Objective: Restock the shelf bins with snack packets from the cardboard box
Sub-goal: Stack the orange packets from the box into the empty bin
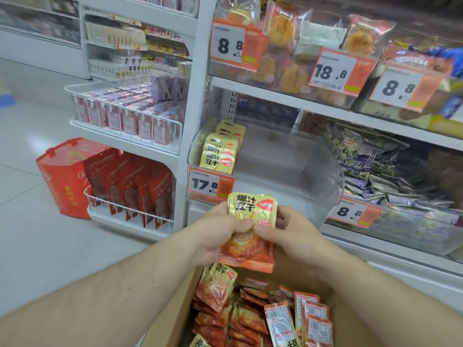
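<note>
Snack packets (250, 231) gripped upright by both hands (253, 234) above cardboard box (175, 319).

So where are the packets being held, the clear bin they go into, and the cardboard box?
held packets (250, 216), head view, on the yellow front of the top packet.
clear bin (323, 174), head view, on its transparent right wall.
cardboard box (172, 314), head view, on its bare left wall.
</note>
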The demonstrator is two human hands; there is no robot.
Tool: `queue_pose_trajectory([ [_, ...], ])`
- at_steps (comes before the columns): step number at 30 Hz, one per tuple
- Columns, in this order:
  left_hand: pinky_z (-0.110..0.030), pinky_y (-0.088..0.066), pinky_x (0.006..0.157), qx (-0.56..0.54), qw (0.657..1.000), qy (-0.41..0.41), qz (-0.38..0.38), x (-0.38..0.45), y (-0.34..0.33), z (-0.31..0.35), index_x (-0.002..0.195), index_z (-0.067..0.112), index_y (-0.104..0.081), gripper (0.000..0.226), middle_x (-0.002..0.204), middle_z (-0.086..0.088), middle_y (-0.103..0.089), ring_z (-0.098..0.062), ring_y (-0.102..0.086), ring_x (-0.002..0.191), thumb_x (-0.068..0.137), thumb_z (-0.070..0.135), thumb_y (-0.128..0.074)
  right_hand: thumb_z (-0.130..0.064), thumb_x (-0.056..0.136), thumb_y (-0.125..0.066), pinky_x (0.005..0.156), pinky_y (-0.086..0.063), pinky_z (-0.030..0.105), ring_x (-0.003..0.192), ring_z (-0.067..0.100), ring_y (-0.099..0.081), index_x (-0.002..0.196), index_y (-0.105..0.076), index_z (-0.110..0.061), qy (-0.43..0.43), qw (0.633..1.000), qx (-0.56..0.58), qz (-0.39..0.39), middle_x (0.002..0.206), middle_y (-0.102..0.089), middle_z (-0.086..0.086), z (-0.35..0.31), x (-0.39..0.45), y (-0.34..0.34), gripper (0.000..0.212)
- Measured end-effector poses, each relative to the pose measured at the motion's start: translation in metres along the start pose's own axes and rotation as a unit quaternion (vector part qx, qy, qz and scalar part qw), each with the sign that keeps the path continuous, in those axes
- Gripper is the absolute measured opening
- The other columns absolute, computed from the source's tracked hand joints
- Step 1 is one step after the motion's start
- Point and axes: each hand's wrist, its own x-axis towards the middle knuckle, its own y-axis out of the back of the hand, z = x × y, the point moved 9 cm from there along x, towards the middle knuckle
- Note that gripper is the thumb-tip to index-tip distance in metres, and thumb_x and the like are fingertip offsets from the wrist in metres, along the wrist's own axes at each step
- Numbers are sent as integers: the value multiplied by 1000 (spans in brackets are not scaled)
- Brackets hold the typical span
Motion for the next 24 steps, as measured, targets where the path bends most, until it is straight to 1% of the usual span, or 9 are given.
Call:
queue_pose_trajectory([
  [2, -51, -53, 95, 21, 999, -9, -30, 0, 1, 10, 124, 15, -59, 36, 112, -14, -73, -34, -68, 107, 93, -4, -59, -13, 76, -82, 72, -57, 36, 87, 22, -72, 114, -63, -10, -16, 1000, 1, -19, 104, -75, 9, -8, 4, -5, 42],
  [4, -56, -48, 102, 49, 997, -23, -63, 0, 4, 21, 125, 13, -58, 40, 117, -18, -70, -38, -65, 113, 90, -5, -63, -18, 79, -77, 51, -43, 26, 58, 14, -61, 105, -65, -12, -31, 998, -39, -34, 86, -74, 3, -16, 6, -7, 28],
  [7, -56, -47, 102, 93, 990, -51, -93, -2, 9, 37, 120, 16, -59, 39, 117, -17, -70, -37, -64, 114, 88, -5, -65, -15, 84, -74, 42, -35, 20, 44, 9, -44, 96, -66, -12, -64, 995, -46, -55, 76, -65, 8, -23, 14, -12, 15],
  [12, -31, -58, 81, 15, 986, -161, 50, -2, 32, 75, 112, 14, -60, 18, 106, -5, -71, -22, -69, 97, 97, 23, -60, -3, 83, -73, 44, -34, 22, 49, 13, -46, 88, -67, -7, -4, 999, -46, 0, 70, -71, 6, -75, 38, -4, 9],
  [14, -19, -51, 75, 110, 946, -246, 181, -9, 56, 92, 102, 19, -62, 11, 98, 5, -66, -12, -62, 91, 99, 27, -56, -2, 83, -72, 44, -33, 19, 49, 11, -47, 86, -67, -12, 38, 996, -2, 82, 66, -70, 1, -105, 58, 18, 12],
  [16, -26, -43, 91, 359, 842, -291, 279, -15, 64, 106, 113, 22, -63, 19, 113, 7, -63, -12, -55, 108, 95, 22, -57, -3, 85, -72, 45, -33, 17, 50, 9, -50, 86, -66, -16, 56, 988, 34, 140, 67, -70, -2, -126, 77, 34, 14],
  [18, -31, -31, 104, 527, 746, -296, 281, -9, 57, 105, 126, 23, -58, 41, 131, 6, -55, -16, -41, 131, 87, 14, -58, -4, 85, -72, 51, -32, 21, 55, 10, -49, 83, -64, -17, 50, 986, 23, 154, 70, -69, -2, -133, 96, 37, 15],
  [21, -36, -22, 114, 572, 728, -287, 246, 4, 52, 95, 134, 26, -53, 54, 139, 11, -50, -18, -26, 145, 82, 11, -56, -2, 83, -74, 52, -32, 21, 57, 11, -47, 79, -63, -16, 2, 991, -42, 124, 74, -66, 1, -119, 122, 19, 18],
  [24, -37, -35, 108, 545, 742, -300, 250, 6, 55, 94, 121, 18, -61, 44, 127, 4, -56, -20, -42, 130, 77, 13, -53, -2, 81, -76, 48, -36, 19, 55, 12, -51, 84, -65, -15, -19, 992, -77, 96, 76, -68, 2, -99, 142, -3, 17],
])
